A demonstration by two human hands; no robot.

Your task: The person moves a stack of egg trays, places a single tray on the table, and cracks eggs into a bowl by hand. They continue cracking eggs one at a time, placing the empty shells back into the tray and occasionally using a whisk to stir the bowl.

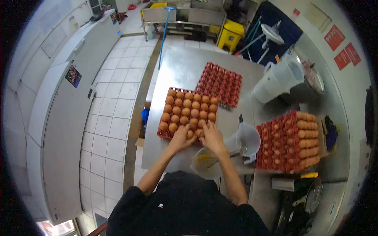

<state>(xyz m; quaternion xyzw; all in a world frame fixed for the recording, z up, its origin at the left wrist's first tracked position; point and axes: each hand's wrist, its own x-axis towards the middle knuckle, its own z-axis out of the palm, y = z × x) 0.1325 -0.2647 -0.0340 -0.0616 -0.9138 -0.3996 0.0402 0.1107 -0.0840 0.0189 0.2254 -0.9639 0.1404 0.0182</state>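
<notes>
A red tray full of brown eggs lies on the steel table in front of me. At its near edge, my left hand has its fingers closed around an egg. Beside it my right hand closes on another egg, which its fingers partly cover. Under my right forearm is a translucent container with yellow egg in it and a metal utensil across it. Just right of that forearm stands a clear plastic jug.
An eggless red tray lies beyond the full one. Stacked egg trays stand at the right, near a large translucent pitcher. White chest freezers line the left wall. A yellow bin and a blue-handled broom are farther back.
</notes>
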